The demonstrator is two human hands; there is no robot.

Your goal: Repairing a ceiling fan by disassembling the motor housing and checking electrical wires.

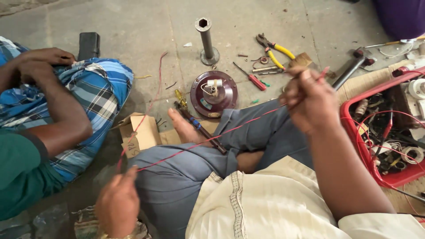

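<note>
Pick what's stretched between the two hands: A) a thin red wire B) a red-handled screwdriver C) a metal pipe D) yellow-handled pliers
A: the red wire runs taut from the left hand up to the right hand; the pliers, screwdriver and pipe are all on the floor.

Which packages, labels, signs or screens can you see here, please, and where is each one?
Torn cardboard piece: flat on the floor left of the bare foot, brown, with handwriting.
Small labels: on the round maroon cover ahead of the knees, pale patches.
No signs or screens show.
</note>
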